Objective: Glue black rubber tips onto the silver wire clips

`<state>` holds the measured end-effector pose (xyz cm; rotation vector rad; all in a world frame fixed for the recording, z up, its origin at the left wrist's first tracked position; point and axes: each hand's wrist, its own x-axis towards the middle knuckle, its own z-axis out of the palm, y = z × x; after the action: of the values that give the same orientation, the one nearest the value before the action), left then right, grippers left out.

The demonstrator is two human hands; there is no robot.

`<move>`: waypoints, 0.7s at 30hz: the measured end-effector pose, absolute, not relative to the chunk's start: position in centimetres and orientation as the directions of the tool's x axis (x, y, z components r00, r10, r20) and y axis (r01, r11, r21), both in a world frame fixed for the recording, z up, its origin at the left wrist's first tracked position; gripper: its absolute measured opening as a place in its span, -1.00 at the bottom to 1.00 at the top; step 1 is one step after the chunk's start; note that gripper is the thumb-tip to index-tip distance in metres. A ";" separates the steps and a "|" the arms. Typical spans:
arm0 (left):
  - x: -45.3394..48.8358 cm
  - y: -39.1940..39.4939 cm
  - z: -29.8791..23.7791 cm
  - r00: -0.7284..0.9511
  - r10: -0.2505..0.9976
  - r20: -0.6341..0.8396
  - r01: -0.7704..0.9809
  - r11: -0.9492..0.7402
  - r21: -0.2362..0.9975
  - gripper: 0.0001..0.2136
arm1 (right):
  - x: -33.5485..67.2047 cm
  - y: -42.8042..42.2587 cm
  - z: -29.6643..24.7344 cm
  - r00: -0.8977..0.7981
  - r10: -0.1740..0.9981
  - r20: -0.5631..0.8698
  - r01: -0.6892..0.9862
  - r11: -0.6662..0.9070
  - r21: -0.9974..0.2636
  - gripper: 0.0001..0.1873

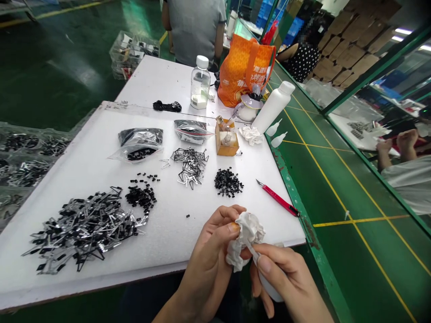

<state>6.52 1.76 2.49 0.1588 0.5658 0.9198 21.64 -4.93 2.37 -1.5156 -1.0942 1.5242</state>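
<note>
Thumb and forefinger of the left hand [212,251] pinch a crumpled tissue [248,232] at lower centre; the right hand [288,278] clasps a squeeze bottle [271,292], nozzle touching it.

Left hand [209,255], right hand [286,280], both grips closed

White tissue [247,235] and white bottle [271,289] at six o'clock; red knife [279,201] at four; orange bag [242,69] at twelve; green floor [336,179], yellow lines [357,220].
</note>
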 end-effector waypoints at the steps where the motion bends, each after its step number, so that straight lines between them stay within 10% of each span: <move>1: 6.6 1.7 2.5 0.481 0.780 -0.399 -0.712 0.614 0.341 -0.84 | 21.7 -4.9 2.4 -0.057 0.915 -0.399 0.070 -0.395 -0.916 -0.52; 10: 6.8 2.5 2.1 0.449 0.789 -0.420 -0.801 0.564 0.204 -0.80 | 24.0 -6.0 1.5 -0.043 0.867 -0.496 0.098 -0.491 -0.866 -0.54; 21: 6.6 1.5 2.2 0.488 0.777 -0.398 -0.715 0.617 0.327 -0.79 | 23.3 -6.0 2.9 0.021 0.900 -0.436 -0.076 -0.434 -0.898 -0.54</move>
<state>6.65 1.50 2.19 0.1235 0.5472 0.9098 23.35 -6.02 2.90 -1.4927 -0.8813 1.5331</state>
